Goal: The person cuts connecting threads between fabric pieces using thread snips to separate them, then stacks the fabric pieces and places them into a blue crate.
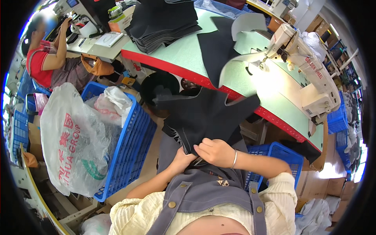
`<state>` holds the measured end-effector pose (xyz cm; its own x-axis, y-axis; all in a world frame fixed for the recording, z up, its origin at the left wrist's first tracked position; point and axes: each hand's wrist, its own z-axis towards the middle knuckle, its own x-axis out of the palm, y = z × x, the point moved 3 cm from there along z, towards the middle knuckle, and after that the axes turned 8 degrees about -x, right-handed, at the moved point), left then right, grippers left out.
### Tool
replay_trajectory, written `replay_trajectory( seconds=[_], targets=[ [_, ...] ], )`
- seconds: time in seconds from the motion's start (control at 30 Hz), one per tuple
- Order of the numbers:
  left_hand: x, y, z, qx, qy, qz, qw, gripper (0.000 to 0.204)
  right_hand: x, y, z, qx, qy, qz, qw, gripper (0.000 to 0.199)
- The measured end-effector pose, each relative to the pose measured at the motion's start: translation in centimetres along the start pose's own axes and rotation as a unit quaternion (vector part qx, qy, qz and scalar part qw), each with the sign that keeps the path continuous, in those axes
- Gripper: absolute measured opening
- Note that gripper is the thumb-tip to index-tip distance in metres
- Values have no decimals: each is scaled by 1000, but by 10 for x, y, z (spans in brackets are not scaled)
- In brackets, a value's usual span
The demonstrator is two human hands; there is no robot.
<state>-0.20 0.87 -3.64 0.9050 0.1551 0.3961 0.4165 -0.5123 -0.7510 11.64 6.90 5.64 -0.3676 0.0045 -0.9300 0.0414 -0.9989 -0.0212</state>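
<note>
A stack of black cut fabric pieces [203, 117] rests across my lap, its far end reaching the red front edge of the sewing table. My left hand [182, 159] is closed round the near left edge of the stack, where several layers fan out. Close beside it, my right hand [215, 153] is closed on the near edge of the top piece, fingers curled and thumb toward the left hand. The fingertips are partly hidden by the cloth.
A pale green sewing table [172, 53] carries a tall pile of black pieces [162, 23] and a lit sewing machine [309, 66]. A blue crate [129, 156] with plastic bags stands at left; another blue crate [284, 156] is at right. A co-worker [43, 58] sits far left.
</note>
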Motion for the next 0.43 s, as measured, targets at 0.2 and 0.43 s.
replay_trajectory(
  seconds=[0.2,0.43],
  targets=[
    [-7,4,-2,-27,89,-119,989,40,3,7,-12,123,-76,137,980,21],
    [-5,-3,-5,-37,26,-106,993,54,4,8,-6,150,18,274,950,29]
  ],
)
